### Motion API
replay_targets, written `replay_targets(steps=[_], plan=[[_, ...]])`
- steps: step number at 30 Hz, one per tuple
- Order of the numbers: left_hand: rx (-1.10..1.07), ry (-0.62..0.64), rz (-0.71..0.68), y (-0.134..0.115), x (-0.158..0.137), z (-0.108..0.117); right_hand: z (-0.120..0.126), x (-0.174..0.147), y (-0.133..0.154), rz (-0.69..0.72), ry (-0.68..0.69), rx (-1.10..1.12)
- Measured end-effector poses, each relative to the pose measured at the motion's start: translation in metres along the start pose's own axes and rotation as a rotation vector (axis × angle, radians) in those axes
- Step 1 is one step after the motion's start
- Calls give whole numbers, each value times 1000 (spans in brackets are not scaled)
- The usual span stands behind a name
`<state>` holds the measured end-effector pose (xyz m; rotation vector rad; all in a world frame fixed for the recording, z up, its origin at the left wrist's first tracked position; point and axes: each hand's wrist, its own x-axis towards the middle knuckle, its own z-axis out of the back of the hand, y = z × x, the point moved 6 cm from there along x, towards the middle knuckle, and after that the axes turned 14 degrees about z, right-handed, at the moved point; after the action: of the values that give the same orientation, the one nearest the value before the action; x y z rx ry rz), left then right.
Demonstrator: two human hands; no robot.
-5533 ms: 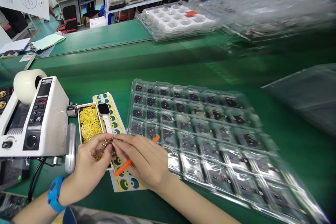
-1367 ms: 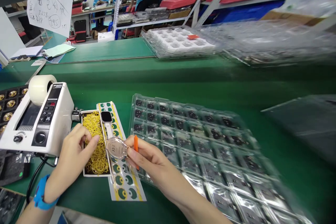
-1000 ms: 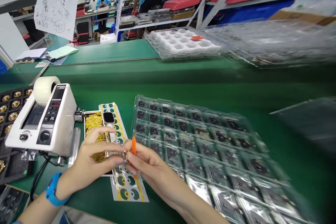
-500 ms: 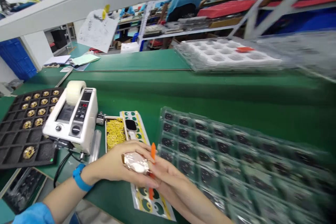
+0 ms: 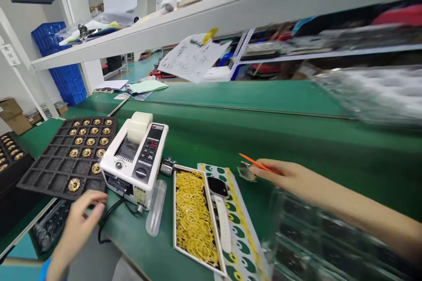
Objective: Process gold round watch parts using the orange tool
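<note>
Right hand (image 5: 283, 175) fingers pinched orange stick (image 5: 255, 164) and small clear part (image 5: 245, 171); left hand (image 5: 82, 215) fingers loosely spread, empty, just below black tray (image 5: 49, 171).

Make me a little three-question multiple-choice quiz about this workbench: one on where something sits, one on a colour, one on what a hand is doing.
1. Where does the box of yellow bands lie?
A. right of the white tape machine
B. on the black tray
C. on the upper shelf

2. What colour is the thin stick in the right hand?
A. blue
B. orange
C. white

3. What is the left hand doing?
A. holding the smartwatch
B. pressing a machine button
C. reaching with an empty grip toward the near edge of the black tray

Answers:
1 A, the box lies on the green mat just right of the machine.
2 B, the stick shows bright orange against the mat.
3 C, the fingers are spread, with nothing visible in them.
</note>
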<state>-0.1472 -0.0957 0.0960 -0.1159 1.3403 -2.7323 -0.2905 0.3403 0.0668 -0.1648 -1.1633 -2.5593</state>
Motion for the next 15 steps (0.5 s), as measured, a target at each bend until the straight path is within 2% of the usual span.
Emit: replay_targets(steps=[1,3,5,8,11,15], plan=[[163,-154,18,14,6,22,9,12,-8,-13,-21,-79],[467,-357,54,35,19,54,26,26,-15,-49,-97,-217],[543,-411,73,50,31,69,40,29,-11,-63,-174,-331],[651,-393,51,60,44,69,48,17,4,-49,-229,-430],[753,-309,33,66,55,65,47,-8,14,-51,-238,-478],[653,-169,98,72,77,76,38,-51,23,-74,-232,-505]])
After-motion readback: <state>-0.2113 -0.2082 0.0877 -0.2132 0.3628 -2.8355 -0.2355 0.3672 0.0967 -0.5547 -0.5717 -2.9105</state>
